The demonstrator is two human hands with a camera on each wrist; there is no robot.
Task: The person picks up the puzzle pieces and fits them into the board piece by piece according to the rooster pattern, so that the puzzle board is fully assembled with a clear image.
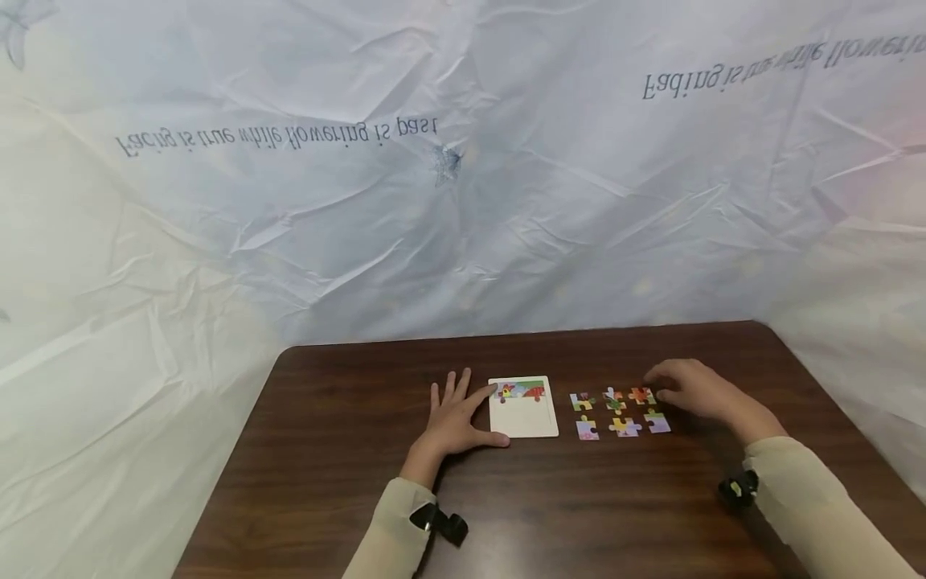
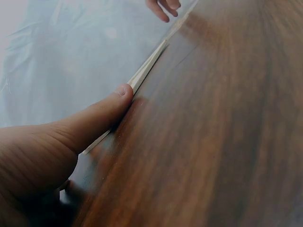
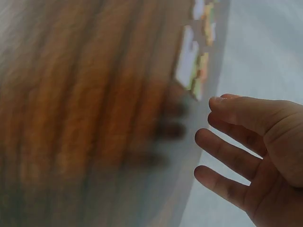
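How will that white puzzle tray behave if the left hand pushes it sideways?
The puzzle tray looks thin and flat, so it will probably slide easily on the smooth table, not tip. The left hand rests at its edge. Its placed pieces could jump loose.

**Colours on the dark wood table**

The table (image 1: 325,450) is dark brown woodgrain. The puzzle board (image 1: 523,418) is white, with a green, red and blue strip along its far edge. The loose pieces (image 1: 619,410) are multicoloured. The sleeves (image 1: 817,507) are beige. The backdrop sheet (image 1: 463,177) is pale blue-white with grey lettering.

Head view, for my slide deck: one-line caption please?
Left hand steadies a puzzle board on a wooden table while the right hand reaches six loose puzzle pieces.
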